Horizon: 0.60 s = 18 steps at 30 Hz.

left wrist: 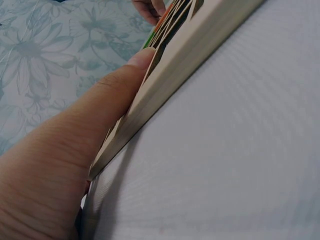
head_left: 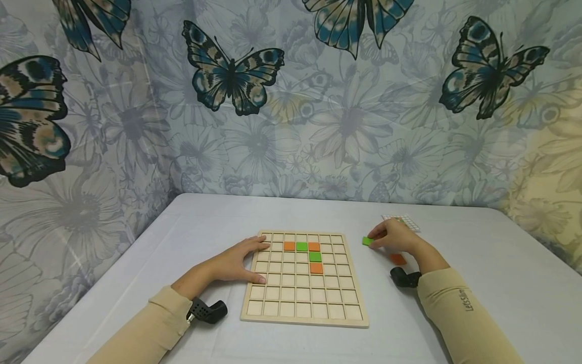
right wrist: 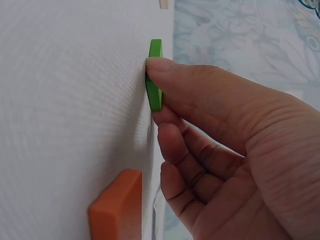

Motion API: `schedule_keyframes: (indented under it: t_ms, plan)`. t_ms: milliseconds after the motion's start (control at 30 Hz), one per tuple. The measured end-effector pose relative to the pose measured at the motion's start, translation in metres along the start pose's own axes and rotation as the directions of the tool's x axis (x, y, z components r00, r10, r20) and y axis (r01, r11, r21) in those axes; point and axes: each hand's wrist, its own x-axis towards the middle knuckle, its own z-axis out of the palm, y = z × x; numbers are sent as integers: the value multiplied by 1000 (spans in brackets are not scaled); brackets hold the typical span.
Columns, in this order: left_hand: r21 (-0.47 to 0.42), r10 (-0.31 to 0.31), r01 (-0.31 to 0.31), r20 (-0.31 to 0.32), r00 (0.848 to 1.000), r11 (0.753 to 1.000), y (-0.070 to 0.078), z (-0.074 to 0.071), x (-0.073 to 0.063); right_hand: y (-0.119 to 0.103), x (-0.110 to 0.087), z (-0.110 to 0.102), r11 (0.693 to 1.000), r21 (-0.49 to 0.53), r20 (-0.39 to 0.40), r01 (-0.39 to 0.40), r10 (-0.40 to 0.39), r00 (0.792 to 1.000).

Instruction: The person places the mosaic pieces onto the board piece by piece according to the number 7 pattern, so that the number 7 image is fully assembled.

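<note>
A wooden grid board (head_left: 303, 321) lies on the table. Orange tiles (head_left: 289, 246) and green tiles (head_left: 301, 246) sit in several of its cells, in a row along the upper part and down one column. My left hand (head_left: 236, 259) rests at the board's left edge, fingers spread, with the thumb (left wrist: 142, 59) lying on the rim. To the right of the board, my right hand (head_left: 394, 236) pinches a green square tile (right wrist: 155, 92) between thumb and fingers, close over the tabletop. A loose orange tile (right wrist: 116, 210) lies on the table near that hand.
A small card with a printed grid (head_left: 411, 224) lies behind my right hand, partly hidden by it. The table (head_left: 218, 212) has a white cloth and ends at a wall covering with butterflies (head_left: 233, 73). A black camera mount (head_left: 206, 311) sits on each wrist.
</note>
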Motion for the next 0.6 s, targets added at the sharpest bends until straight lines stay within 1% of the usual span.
schedule_keyframes:
  t_ms: [300, 600]
  plan:
    - [10, 2, -2, -1, 1000, 1000, -2, 0, 0, 1, 1, -1, 1000, 7, 6, 11, -11, 1000]
    - [10, 0, 0, -1, 1000, 1000, -3, 1, 1, -6, 1, -3, 1000, 1, 15, 25, -25, 1000]
